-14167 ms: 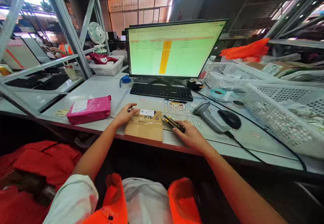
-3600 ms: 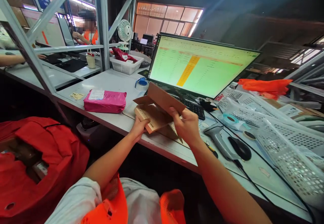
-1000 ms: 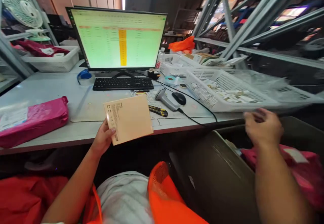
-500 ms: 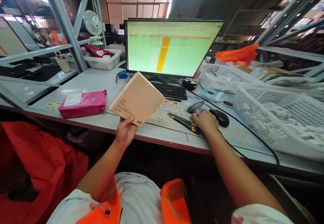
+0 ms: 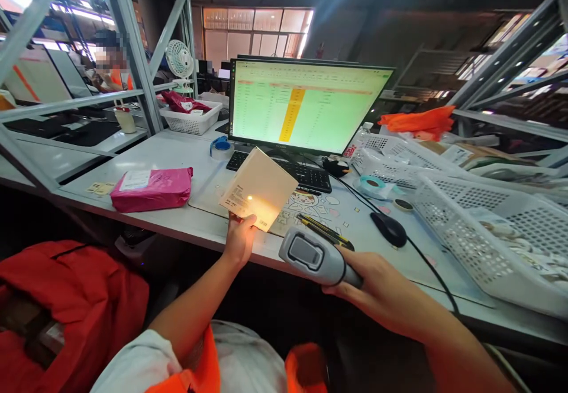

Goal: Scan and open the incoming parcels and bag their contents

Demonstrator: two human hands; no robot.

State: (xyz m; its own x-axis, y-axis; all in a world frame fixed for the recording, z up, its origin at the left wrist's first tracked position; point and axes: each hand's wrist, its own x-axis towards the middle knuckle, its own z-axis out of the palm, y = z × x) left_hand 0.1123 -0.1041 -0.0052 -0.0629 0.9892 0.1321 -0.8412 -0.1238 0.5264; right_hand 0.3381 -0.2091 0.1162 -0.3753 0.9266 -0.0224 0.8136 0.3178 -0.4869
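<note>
My left hand (image 5: 240, 239) grips the lower edge of a flat beige box (image 5: 261, 187), which is tilted with its printed side towards me. Light from a scanner glows on the box's lower part, near its barcode. A grey handheld scanner (image 5: 313, 257) is in my right hand (image 5: 370, 277), its head pointing left towards the box. Box and scanner are apart. Behind the scanner, yellow-and-black cutters (image 5: 326, 231) lie on the desk mat.
On the desk (image 5: 151, 150) are a pink parcel (image 5: 153, 189), a keyboard (image 5: 310, 177), a monitor (image 5: 306, 106), a mouse (image 5: 389, 229) and tape rolls. White baskets (image 5: 470, 251) stand right. A red bag (image 5: 97, 298) is lower left. Another person (image 5: 113, 73) is behind the frame.
My right hand has lifted the scanner off the desk and brought it nearer to me. A bright spot now shows on the box. The view has shifted slightly.
</note>
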